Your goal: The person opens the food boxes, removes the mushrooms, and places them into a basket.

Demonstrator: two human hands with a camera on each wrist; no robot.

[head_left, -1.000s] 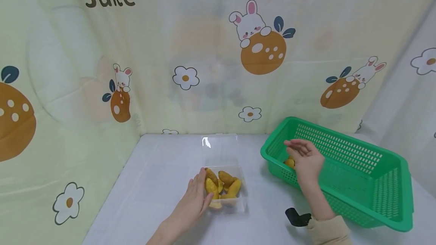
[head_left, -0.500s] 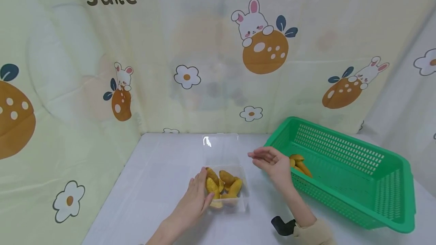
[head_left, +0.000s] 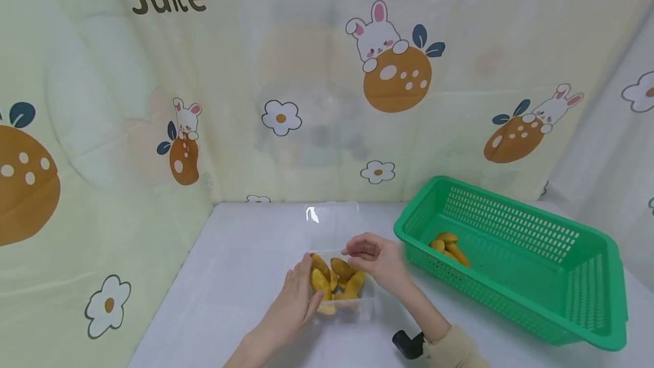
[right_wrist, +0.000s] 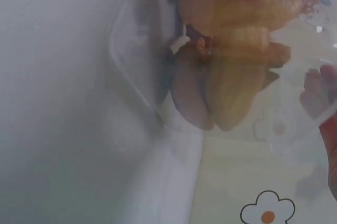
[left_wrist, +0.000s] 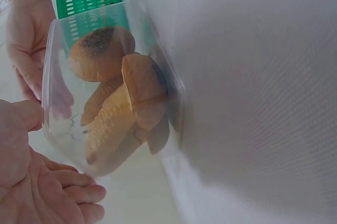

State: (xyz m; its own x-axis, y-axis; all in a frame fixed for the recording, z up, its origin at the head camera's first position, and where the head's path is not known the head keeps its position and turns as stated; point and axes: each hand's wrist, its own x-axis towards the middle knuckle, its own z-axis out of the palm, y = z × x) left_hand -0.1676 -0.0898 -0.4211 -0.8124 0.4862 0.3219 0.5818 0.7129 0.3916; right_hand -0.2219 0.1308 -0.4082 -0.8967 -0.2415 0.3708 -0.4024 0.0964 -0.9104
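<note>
A clear plastic box [head_left: 367,304] stands on the table with its hinged lid [head_left: 332,226] raised at the back. Several small yellow-brown bread rolls [head_left: 321,281] lie inside, some with a dark patch on top in the left wrist view. My left hand [head_left: 288,302] rests along the box's left side, fingers straight and thumb near the front corner. At the right rear of the box is my right hand [head_left: 380,261], its fingers loosely bent above the rim with nothing seen between them. In the right wrist view its fingers [right_wrist: 329,95] show at the right edge.
A long green plastic basket [head_left: 516,300] stands to the right, with several more bread rolls [head_left: 449,249] in its left end. A black strap-like piece [head_left: 407,345] shows by the right sleeve. A patterned curtain [head_left: 306,72] hangs behind the white table [head_left: 245,243].
My right hand has come left from over the green basket to the box, baring the bread rolls in the basket. The left hand has stayed against the box.
</note>
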